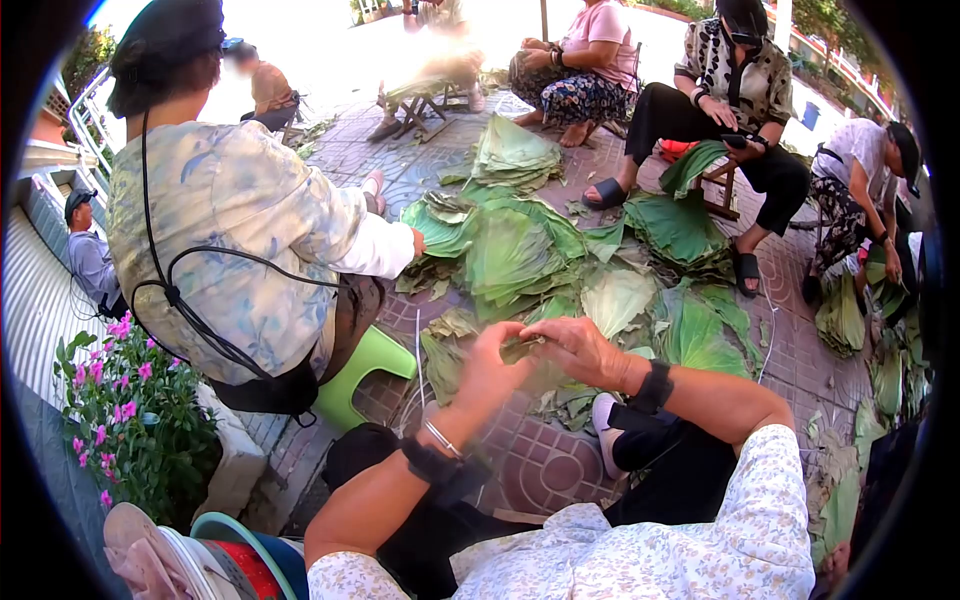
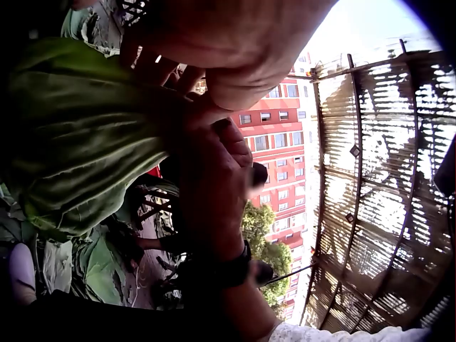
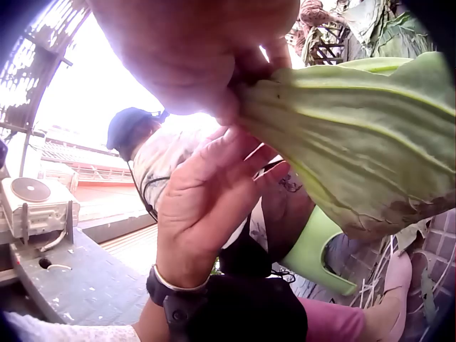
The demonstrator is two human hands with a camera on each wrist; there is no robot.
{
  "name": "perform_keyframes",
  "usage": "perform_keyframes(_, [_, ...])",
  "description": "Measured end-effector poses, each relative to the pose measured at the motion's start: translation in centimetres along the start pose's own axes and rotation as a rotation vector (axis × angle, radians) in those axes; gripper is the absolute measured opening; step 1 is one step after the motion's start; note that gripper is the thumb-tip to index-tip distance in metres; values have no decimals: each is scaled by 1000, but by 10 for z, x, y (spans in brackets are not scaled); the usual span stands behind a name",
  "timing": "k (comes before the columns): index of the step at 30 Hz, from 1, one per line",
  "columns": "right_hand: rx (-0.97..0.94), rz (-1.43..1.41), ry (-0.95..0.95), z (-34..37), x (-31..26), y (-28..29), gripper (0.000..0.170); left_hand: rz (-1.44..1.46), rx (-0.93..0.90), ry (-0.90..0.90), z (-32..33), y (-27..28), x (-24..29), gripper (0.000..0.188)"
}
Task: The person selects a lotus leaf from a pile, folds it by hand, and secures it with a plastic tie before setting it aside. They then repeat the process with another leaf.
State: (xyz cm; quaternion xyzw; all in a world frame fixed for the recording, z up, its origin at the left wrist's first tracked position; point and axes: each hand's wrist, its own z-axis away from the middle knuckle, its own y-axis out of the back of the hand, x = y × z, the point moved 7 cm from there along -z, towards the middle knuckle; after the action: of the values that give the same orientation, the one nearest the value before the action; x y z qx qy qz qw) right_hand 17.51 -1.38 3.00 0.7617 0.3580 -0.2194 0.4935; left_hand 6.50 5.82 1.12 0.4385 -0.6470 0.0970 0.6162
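Both hands meet at the gathered narrow end of a green leaf bundle, seen large in the left wrist view (image 2: 85, 128) and the right wrist view (image 3: 356, 128). The left hand (image 1: 490, 370) has its thumb and fingers bent around this end; its palm and wrist (image 3: 206, 206) show in the right wrist view. From the other side the right hand (image 1: 580, 348) pinches the same end, its fingertips close to the left thumb. The wide, ribbed part of the leaves spreads away from the fingers. Exactly where the fingertips press is dark or hidden.
Large leaf piles (image 1: 520, 250) lie on the paving in front. A person in a patterned top (image 1: 230, 200) sits at the left, by a green stool (image 1: 365, 375). Several others sit or bend around the piles. Pink flowers (image 1: 125, 410) grow at the left.
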Motion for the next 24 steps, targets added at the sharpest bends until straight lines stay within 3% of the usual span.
perform_keyframes(3, [-45,-18,57,1,-9,-6,23,-33,-144,135,2,-15,-14,41])
perform_keyframes(6, [-113,-62,116,1,-16,-10,22,-217,-121,36,5,-14,-12,34])
perform_keyframes(9, [-126,-85,131,2,-23,-10,21,-63,-138,-22,4,-13,-4,28])
perform_keyframes(15, [-158,-103,183,4,-34,-10,23,63,-375,131,13,-17,10,34])
perform_keyframes(18, [-112,-111,211,4,-34,-8,24,217,-388,101,10,-27,-11,34])
perform_keyframes(21, [-125,-80,169,4,-35,-8,23,348,-429,342,18,-30,-22,28])
perform_keyframes(24, [-101,-70,165,1,-38,-4,21,358,-397,282,18,-30,-19,26])
